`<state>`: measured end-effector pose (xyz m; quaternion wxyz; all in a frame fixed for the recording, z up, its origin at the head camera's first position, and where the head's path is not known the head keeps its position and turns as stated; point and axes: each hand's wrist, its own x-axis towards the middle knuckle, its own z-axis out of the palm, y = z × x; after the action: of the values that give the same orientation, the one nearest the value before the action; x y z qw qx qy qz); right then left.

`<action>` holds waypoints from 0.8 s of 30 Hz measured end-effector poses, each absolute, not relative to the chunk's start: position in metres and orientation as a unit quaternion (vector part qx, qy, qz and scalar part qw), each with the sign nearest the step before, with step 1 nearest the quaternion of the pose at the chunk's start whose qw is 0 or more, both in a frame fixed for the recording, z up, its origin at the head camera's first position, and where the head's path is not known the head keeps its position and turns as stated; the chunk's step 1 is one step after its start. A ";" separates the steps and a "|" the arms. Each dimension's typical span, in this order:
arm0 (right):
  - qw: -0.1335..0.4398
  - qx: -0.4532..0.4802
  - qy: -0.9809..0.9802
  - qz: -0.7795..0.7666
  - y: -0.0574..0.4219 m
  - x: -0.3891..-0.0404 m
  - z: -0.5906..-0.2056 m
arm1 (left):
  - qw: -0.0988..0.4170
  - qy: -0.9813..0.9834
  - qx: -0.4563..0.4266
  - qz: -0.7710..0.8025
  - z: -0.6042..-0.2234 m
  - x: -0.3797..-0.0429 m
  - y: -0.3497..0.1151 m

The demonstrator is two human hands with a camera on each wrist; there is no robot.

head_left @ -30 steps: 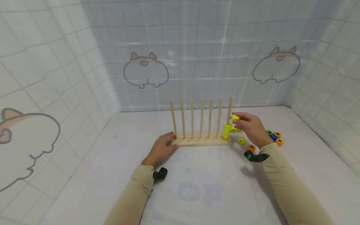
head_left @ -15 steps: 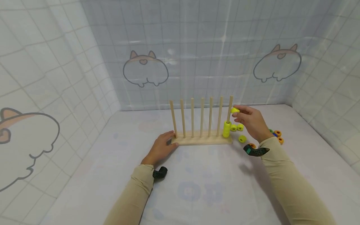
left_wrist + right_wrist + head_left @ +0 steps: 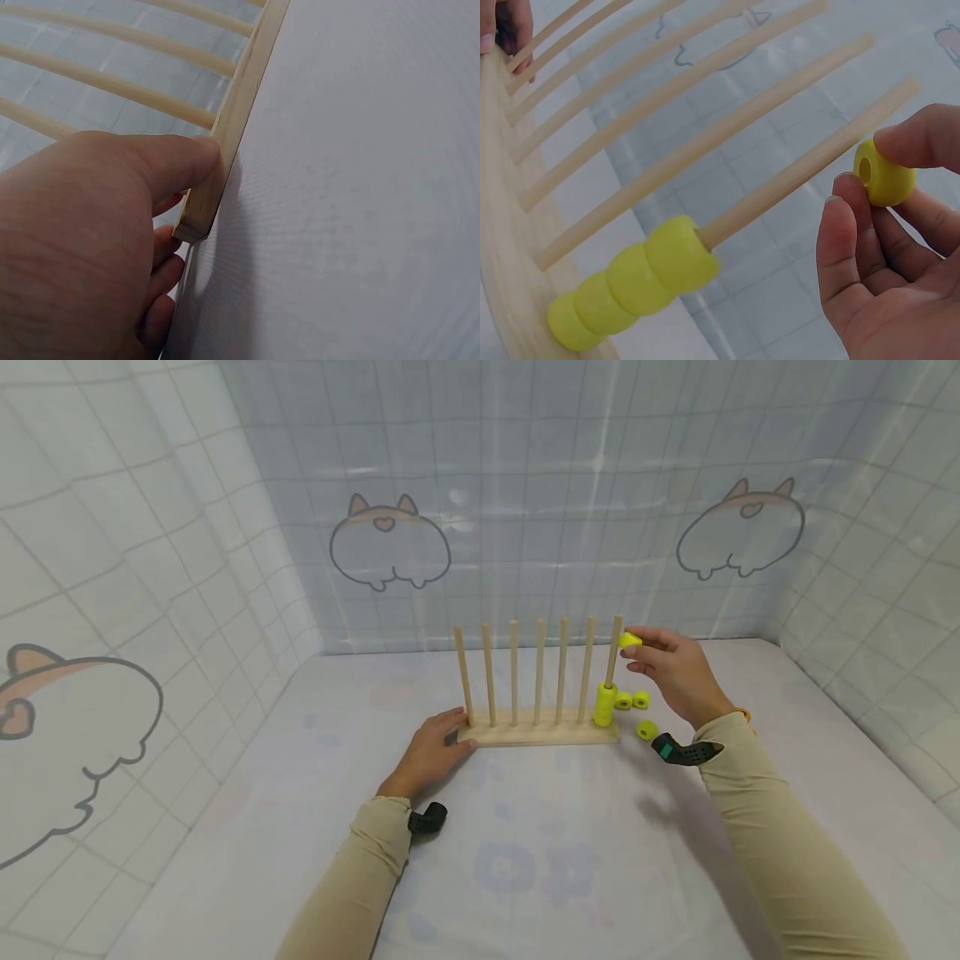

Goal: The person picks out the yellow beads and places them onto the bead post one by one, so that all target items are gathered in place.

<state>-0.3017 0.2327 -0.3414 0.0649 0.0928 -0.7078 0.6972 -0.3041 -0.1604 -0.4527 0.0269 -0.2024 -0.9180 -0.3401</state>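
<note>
Watching from my remote station, I saw a person's two bare hands at a pale wooden rack [image 3: 540,737], which stood on a whitish bench [image 3: 510,827]. The right hand [image 3: 675,677] pinched a yellow bead [image 3: 894,180] between thumb and fingers, just beside the upper part of the right-end peg [image 3: 612,653], lower than its tip and not threaded on it. The left hand [image 3: 427,756] held the rack's left end, thumb on the near edge. I judged the step in hand to be threading that bead; doing it well called for lifting it above the tip, bringing its hole square over the peg, and pinching only by the sides so that no fingertip covered the opening. A level bead would slide down freely, I reckoned, whereas a tilted one might catch. The bead looked smooth, rounded and squat, bright lemon yellow, with a dark round hole showing on the side toward the peg. It matched the four stacked beads [image 3: 605,706] at that peg's foot and three loose yellow beads [image 3: 647,730] lying to the rack's right.
</note>
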 end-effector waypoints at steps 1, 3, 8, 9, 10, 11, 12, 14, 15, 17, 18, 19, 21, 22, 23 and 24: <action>0.067 0.094 -0.705 0.699 0.233 -0.302 -0.340 | 0.027 -0.918 -0.202 -0.340 -0.452 -0.304 -0.160; 0.070 0.100 -0.696 0.708 0.233 -0.302 -0.338 | 0.029 -0.918 -0.204 -0.338 -0.452 -0.305 -0.160; 0.072 0.119 -0.652 0.745 0.233 -0.302 -0.334 | 0.030 -0.919 -0.204 -0.337 -0.450 -0.306 -0.160; 0.071 0.120 -0.647 0.750 0.233 -0.301 -0.333 | 0.029 -0.919 -0.203 -0.338 -0.450 -0.306 -0.160; 0.072 0.122 -0.643 0.753 0.233 -0.301 -0.333 | 0.029 -0.919 -0.203 -0.338 -0.450 -0.306 -0.160; 0.071 0.124 -0.636 0.758 0.233 -0.301 -0.332 | 0.029 -0.919 -0.203 -0.337 -0.450 -0.306 -0.160; 0.072 0.123 -0.635 0.759 0.233 -0.301 -0.332 | 0.029 -0.919 -0.202 -0.337 -0.450 -0.306 -0.160; 0.073 0.122 -0.635 0.760 0.233 -0.301 -0.332 | 0.029 -0.919 -0.202 -0.336 -0.451 -0.306 -0.160; 0.075 0.120 -0.637 0.757 0.233 -0.302 -0.331 | 0.028 -0.919 -0.202 -0.337 -0.451 -0.306 -0.160; 0.075 0.118 -0.641 0.754 0.233 -0.302 -0.330 | 0.025 -0.919 -0.202 -0.337 -0.452 -0.305 -0.160; 0.077 0.115 -0.650 0.748 0.232 -0.303 -0.329 | 0.023 -0.919 -0.202 -0.338 -0.452 -0.305 -0.159; 0.078 0.115 -0.654 0.744 0.232 -0.304 -0.328 | 0.022 -0.919 -0.202 -0.338 -0.451 -0.305 -0.159; 0.080 0.116 -0.661 0.737 0.231 -0.305 -0.325 | 0.020 -0.919 -0.201 -0.338 -0.451 -0.304 -0.159; 0.081 0.118 -0.664 0.734 0.231 -0.305 -0.324 | 0.021 -0.920 -0.200 -0.337 -0.451 -0.304 -0.159; 0.082 0.119 -0.665 0.733 0.230 -0.306 -0.322 | 0.023 -0.920 -0.201 -0.336 -0.451 -0.304 -0.159; 0.083 0.120 -0.665 0.733 0.230 -0.306 -0.321 | 0.025 -0.920 -0.201 -0.335 -0.451 -0.304 -0.159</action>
<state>-0.3059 0.2296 -0.3210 0.0833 0.1205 -0.6648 0.7325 -0.3037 -0.1589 -0.4511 0.0248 -0.2006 -0.9202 -0.3352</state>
